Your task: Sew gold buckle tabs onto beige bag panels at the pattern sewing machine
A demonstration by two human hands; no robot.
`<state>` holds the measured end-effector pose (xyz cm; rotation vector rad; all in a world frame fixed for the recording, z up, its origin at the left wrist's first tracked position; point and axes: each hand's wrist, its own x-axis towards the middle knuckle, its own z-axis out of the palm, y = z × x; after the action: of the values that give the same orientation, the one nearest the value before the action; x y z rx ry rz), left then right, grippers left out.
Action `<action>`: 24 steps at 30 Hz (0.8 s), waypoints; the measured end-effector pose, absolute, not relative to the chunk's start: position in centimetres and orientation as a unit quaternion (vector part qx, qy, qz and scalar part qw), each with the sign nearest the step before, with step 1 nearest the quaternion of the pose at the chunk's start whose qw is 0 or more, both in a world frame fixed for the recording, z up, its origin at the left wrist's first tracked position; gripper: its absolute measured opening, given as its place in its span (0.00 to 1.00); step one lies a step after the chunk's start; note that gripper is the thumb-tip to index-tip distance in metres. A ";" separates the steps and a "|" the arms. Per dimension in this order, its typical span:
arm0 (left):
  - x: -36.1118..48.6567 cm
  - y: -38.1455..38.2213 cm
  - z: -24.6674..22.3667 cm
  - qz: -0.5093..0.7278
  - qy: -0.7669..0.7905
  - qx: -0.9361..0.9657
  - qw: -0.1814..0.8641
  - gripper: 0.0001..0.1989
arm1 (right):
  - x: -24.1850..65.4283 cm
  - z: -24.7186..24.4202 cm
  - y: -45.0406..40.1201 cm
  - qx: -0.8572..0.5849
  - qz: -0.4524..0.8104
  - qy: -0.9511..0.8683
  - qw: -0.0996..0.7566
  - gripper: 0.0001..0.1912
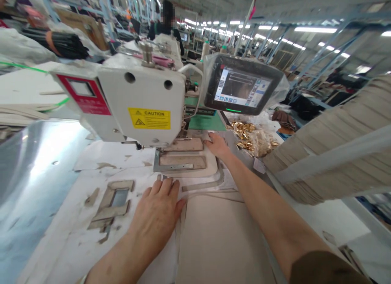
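Observation:
My left hand (160,202) lies palm down on the white-covered work surface, fingers stretched out, at the left edge of a stack of beige panels (220,235). My right hand (217,145) reaches forward to the right end of a metal clamp frame (157,162). Its fingers are stretched out by the edge of a pale panel (211,166), which lies under the clamp; contact there is hard to make out. Tan strips (183,162) sit within the frame. Above it hangs the white head of an industrial sewing machine (146,92).
A control screen (241,86) stands right of the machine head. Gold metal pieces (244,133) are heaped behind my right arm. A large wrapped beige roll (336,141) rises at the right. Left lie a cut template (114,204) and a shiny metal surface (39,166). Another person (166,27) is farther back.

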<state>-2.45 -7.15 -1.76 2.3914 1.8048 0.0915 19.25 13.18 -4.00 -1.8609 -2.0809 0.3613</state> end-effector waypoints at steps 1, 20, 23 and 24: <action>-2.4 -7.3 -1.8 0.032 0.601 0.796 0.070 0.21 | 19.3 -3.9 13.3 -0.642 0.127 -0.739 0.161 0.13; -2.2 -9.3 -3.4 0.064 0.599 0.797 -0.056 0.24 | 20.0 -4.8 13.3 -0.568 0.148 -0.782 0.211 0.06; -2.4 -9.1 -3.7 0.060 0.596 0.798 -0.070 0.27 | 20.1 -4.7 13.4 -0.555 0.161 -0.791 0.202 0.06; -2.4 -9.0 -3.7 0.058 0.595 0.799 -0.072 0.27 | 20.1 -4.6 13.4 -0.555 0.160 -0.791 0.200 0.06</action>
<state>-2.37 -9.03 -3.72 2.6306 1.9584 0.1894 20.05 13.41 -4.64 -1.5520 -2.2112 0.4475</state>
